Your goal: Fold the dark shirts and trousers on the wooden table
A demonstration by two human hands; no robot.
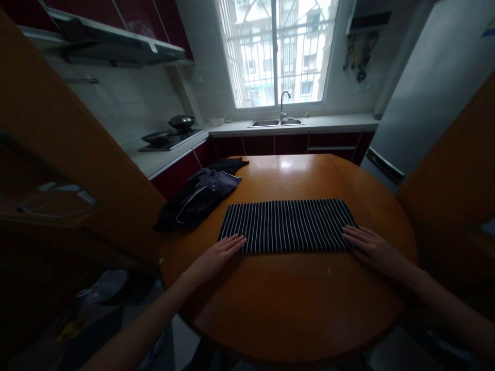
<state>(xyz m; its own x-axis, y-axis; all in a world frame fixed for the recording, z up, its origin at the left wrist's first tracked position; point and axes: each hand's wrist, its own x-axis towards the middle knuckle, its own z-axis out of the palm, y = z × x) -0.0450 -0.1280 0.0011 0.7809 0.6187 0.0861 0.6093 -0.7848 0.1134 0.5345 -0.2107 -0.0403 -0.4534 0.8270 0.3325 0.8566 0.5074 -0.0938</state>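
Left hand (225, 249) and right hand (367, 244) lie flat, unclenched, seemingly steadying the rectangular black, white-striped cloth (290, 225) at its near corners.

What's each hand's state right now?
Left hand: open, fingers laid on the striped cloth's near left corner, holding nothing.
Right hand: open, fingers on the cloth's right end, holding nothing.

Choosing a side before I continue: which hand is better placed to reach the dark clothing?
Probably the left hand. It rests at the near-left corner of the striped cloth, closer to the dark clothing; the right hand is at the cloth's opposite end.
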